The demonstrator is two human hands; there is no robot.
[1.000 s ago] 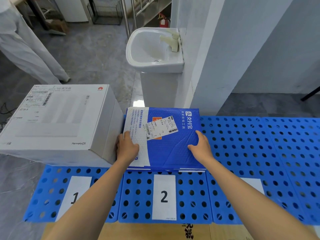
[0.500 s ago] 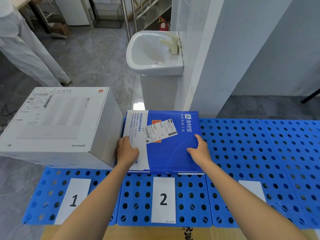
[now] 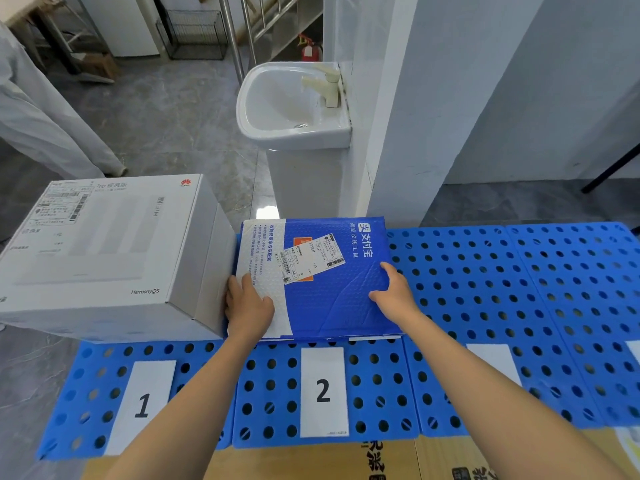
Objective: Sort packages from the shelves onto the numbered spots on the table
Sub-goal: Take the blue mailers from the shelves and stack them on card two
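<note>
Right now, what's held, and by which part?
The blue mailer, lying on the table behind label 2. The left hand grips its left, white edge; the right hand grips its right edge, thumbs on top.

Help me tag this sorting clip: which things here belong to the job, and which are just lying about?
Job: blue mailer, held by the left hand and right hand; white box; label 1; label 2; blue perforated table.
Lying about: sink; fire extinguisher; wire basket; cardboard at the near edge.
</note>
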